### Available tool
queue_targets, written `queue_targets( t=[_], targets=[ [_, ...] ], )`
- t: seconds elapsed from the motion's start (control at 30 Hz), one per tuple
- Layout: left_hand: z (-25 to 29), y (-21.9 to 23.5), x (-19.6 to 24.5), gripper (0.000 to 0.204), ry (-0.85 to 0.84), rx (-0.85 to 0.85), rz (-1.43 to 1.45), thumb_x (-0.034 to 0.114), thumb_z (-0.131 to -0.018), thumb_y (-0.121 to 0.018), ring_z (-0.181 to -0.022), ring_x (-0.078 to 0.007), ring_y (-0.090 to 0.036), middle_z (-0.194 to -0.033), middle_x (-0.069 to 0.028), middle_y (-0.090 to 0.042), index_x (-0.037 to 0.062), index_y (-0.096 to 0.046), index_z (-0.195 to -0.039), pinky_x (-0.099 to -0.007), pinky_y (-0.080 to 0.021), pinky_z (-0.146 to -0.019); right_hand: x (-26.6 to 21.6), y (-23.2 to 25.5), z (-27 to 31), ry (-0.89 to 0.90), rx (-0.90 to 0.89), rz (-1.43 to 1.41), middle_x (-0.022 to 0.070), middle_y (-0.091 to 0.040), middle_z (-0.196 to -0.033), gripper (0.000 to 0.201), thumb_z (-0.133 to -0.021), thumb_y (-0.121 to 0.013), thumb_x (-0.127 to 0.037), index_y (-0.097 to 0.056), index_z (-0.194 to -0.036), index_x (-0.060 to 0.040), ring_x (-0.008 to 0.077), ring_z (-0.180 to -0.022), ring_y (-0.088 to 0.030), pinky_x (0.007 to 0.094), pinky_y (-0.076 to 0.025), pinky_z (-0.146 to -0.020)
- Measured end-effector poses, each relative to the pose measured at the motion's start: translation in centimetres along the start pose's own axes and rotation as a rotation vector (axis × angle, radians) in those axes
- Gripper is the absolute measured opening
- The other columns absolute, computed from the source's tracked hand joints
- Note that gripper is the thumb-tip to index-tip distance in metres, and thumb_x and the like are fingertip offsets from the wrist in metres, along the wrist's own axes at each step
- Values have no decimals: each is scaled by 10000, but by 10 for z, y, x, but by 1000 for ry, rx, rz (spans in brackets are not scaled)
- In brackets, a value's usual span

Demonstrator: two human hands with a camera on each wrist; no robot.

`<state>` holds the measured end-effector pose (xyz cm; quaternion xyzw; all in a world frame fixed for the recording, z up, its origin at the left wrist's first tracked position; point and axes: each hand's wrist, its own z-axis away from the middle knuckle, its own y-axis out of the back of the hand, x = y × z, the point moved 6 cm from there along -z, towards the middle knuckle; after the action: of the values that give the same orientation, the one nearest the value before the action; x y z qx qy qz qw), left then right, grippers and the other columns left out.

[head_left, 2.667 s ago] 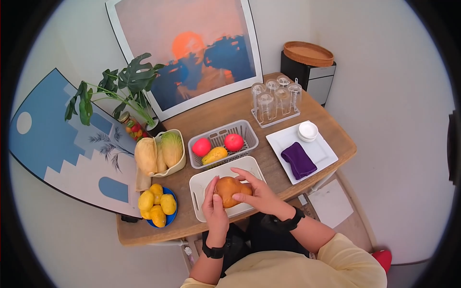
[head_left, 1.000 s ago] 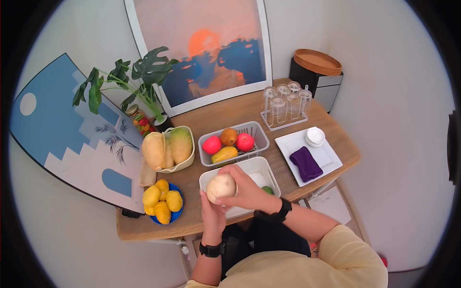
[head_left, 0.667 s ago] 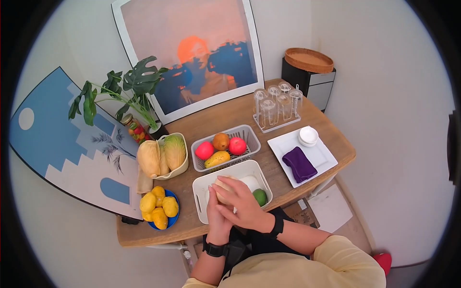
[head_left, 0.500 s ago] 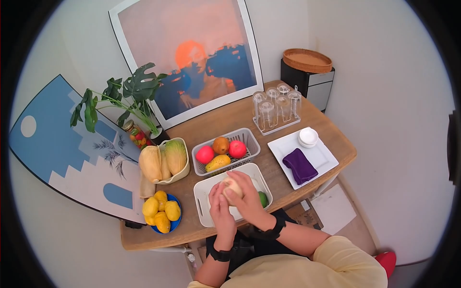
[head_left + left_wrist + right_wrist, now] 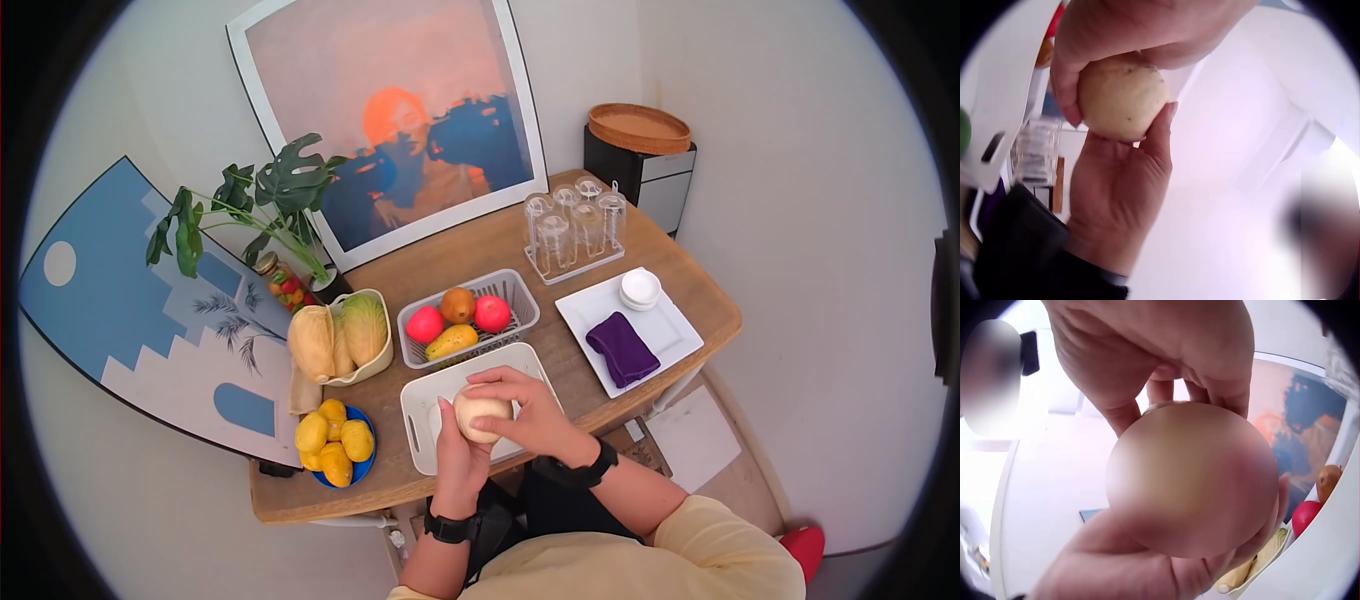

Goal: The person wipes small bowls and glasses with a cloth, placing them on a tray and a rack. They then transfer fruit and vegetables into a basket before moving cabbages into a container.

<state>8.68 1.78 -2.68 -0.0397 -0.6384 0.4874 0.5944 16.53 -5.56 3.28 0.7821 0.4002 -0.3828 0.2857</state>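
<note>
Both hands hold a round, cream-coloured fruit or vegetable (image 5: pixel 482 412) over the white tray (image 5: pixel 416 440); its exact kind I cannot tell. The left hand (image 5: pixel 462 458) cups it from the left and below, thumb up its side. The right hand (image 5: pixel 545 420) grips it from the right, fingers curled over the top and thumb in front. Small dark specks mark its pale skin (image 5: pixel 1125 100) in the left wrist view. A green round thing (image 5: pixel 964 130) shows by the tray at that view's edge; in the head view the right hand hides it.
Behind the tray, a grey basket (image 5: pixel 408 345) holds two pink-red fruits, a brown one and a yellow one. Left are a cream basket (image 5: pixel 378 368) of vegetables and a blue plate (image 5: pixel 369 462) of yellow fruits. Right stand a white plate (image 5: pixel 680 325) with a purple cloth, and a glass rack (image 5: pixel 580 268).
The brown fruit, held in both hands earlier, now lies in the grey basket. The hands have since taken hold of the cream-coloured round one and turned it between them.
</note>
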Motion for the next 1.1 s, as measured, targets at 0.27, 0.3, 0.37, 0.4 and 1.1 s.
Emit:
queue_targets(
  t=[0.27,0.3,0.37,0.4,1.1],
  targets=[
    [9,-19,12,536,-303,49,6,491,-927,-314,-1099,-210,-497,-1180,-102,-498,67,-414,-1239,-346,-403,-949,10,-14,5,-91,302,-206,120,-520,-1141,401,-751,-661,-92,-548,-1131,-28,223,-1035,-515,312,-400,-898],
    [3,-18,1,530,-103,12,306,477,-928,-334,-1113,-213,-483,-1186,-103,-489,57,-408,-1243,-347,-384,-967,18,-13,6,-137,400,-401,119,-521,-1139,371,-762,-641,-80,-550,-1117,-24,222,-1030,-516,310,-403,-892],
    [2,-13,-7,520,-67,-5,318,464,-935,-325,-1131,-215,-469,-1200,-97,-477,48,-409,-1235,-351,-375,-972,11,0,8,-32,411,-37,124,-533,-1117,328,-771,-633,-91,-560,-1083,-21,231,-1000,-531,309,-417,-865],
    [3,-9,0,528,-260,21,-104,472,-936,-308,-1142,-215,-463,-1212,-92,-474,53,-403,-1242,-356,-374,-974,-2,4,5,74,412,326,130,-545,-1094,286,-781,-626,-103,-570,-1048,-17,241,-970,-545,308,-432,-837],
    [15,-18,27,352,-425,-12,-117,293,-952,-368,-1092,-200,-480,-1139,-105,-507,34,-438,-1179,-363,-373,-951,-5,2,4,-134,40,-22,150,-493,-1193,530,-742,-689,-187,-485,-1209,-42,269,-1117,-469,346,-354,-957]
  ],
)
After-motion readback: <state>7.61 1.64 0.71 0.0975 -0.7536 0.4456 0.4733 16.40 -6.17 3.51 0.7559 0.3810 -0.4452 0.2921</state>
